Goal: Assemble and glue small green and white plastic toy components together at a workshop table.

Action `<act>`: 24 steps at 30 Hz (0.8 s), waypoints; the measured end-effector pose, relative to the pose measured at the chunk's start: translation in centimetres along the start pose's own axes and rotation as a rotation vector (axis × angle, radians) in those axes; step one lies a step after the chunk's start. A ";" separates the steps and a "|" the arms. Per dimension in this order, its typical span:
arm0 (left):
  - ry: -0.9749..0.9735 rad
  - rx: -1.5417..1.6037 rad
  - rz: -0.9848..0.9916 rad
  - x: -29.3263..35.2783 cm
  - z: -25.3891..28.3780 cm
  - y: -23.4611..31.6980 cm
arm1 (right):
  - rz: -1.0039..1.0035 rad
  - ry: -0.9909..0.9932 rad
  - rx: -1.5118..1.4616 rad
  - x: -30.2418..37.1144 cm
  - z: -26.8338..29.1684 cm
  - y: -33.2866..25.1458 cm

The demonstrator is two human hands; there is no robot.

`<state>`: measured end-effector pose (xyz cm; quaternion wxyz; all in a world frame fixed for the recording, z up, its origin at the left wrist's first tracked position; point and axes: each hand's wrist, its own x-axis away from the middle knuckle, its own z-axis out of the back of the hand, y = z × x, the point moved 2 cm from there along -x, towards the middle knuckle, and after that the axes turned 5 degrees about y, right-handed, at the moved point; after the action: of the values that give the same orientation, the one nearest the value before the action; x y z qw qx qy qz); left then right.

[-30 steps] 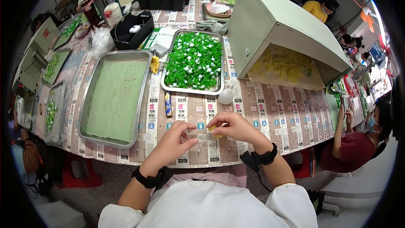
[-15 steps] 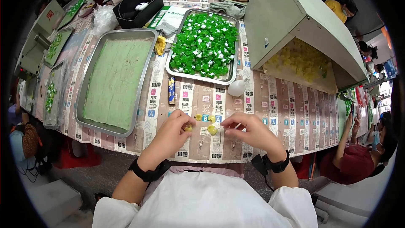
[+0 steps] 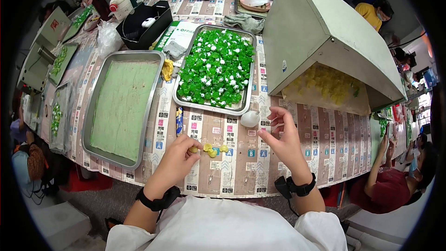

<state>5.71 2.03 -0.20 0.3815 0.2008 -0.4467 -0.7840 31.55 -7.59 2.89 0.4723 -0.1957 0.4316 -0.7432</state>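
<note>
My left hand (image 3: 175, 158) is closed, pinching a small yellow translucent cup-shaped piece near the front of the table. Just right of its fingertips lie several more yellow pieces (image 3: 212, 152) in a loose cluster. My right hand (image 3: 284, 140) is raised with its fingers apart and nothing between them. It hovers right of a small round white bottle (image 3: 251, 119), apart from it. Beyond both hands stands a metal tray (image 3: 246, 107) heaped with green translucent pieces and white, dark-spotted beads (image 3: 215, 69). A slim blue and yellow tube (image 3: 179, 121) lies beyond my left hand.
A metal tray with a pale green lining (image 3: 123, 107) stands at the left. A grey-green box hood (image 3: 316, 23) at the right has yellow pieces (image 3: 330, 83) under it. Behind are a black bin (image 3: 144, 28), a grey cloth (image 3: 243, 23) and a yellow crumpled scrap (image 3: 167, 69).
My right hand has left the yellow pieces, moving right and away from me toward the white bottle, its fingers spreading. My left hand stays by the yellow pieces. The view has shifted slightly.
</note>
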 end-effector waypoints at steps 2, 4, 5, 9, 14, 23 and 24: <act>-0.020 0.055 0.028 -0.5 0.1 0.4 | -0.049 -0.031 0.003 -0.9 -0.3 0.1; -0.001 0.132 -0.040 -1.0 0.2 0.5 | 0.126 -0.088 0.122 -1.7 -1.6 0.5; -0.001 0.136 -0.047 -1.1 0.3 0.5 | 0.141 -0.093 0.151 -1.9 -2.1 0.4; -0.006 0.374 0.026 -0.9 1.5 1.5 | 0.110 -0.092 0.184 -2.3 -3.0 1.5; -0.079 0.664 -0.003 -1.0 2.2 -0.4 | -0.088 -0.040 -0.412 -1.9 -2.9 -2.1; -0.108 1.172 0.100 -3.2 2.9 2.8 | -0.012 0.023 -0.853 0.7 -3.6 -8.6; -0.131 1.213 0.098 -3.2 2.8 2.6 | -0.083 0.026 -0.926 1.1 -3.7 -8.7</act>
<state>7.00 5.20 3.41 0.2067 0.3127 -0.8447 -0.3821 23.77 -5.31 7.87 0.2998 -0.3936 0.7156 -0.4930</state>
